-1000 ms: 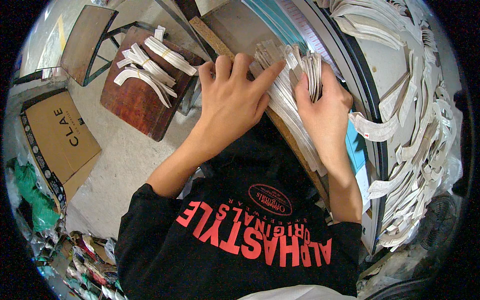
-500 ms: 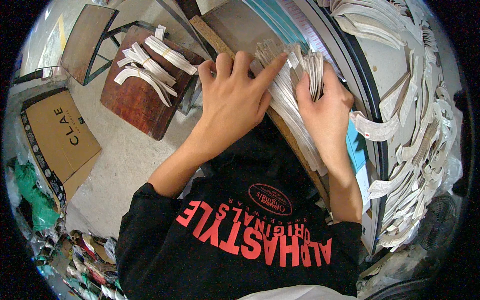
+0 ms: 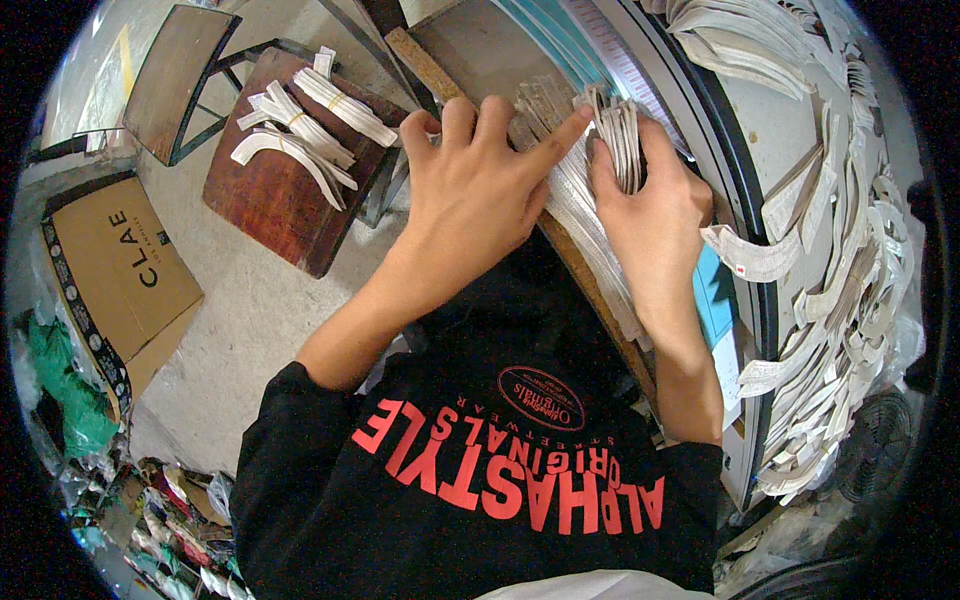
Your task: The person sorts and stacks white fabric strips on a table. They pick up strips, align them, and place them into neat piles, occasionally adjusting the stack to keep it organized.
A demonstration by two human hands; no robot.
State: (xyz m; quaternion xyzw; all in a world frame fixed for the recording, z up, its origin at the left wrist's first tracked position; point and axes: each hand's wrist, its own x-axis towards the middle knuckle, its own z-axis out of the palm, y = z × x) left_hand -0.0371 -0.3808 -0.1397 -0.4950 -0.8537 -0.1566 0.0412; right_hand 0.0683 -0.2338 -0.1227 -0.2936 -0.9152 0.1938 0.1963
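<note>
A bundle of thin, pale printed strips [image 3: 618,140] stands on edge in my right hand [image 3: 655,205], held between the thumb and the fingers. My left hand [image 3: 470,180] is just to the left, palm down. Its index finger reaches out to the near side of the bundle, the fingertip at or touching the strips, while the other fingers are bent and hold nothing visible. Beneath both hands lies a long stack of similar strips [image 3: 595,260], partly hidden by them, along a wooden edge [image 3: 575,262].
To the right, a dark-edged table [image 3: 745,180] bears a heap of curved strips [image 3: 840,300]. Tied strip bundles [image 3: 300,125] lie on a brown wooden stool [image 3: 265,210] at the left. A cardboard box [image 3: 125,270] and green plastic [image 3: 75,390] are farther left.
My left index finger has shifted slightly right and the left thumb has drawn up closer to it. The bundle in my right hand has tilted slightly; my grip on it remains.
</note>
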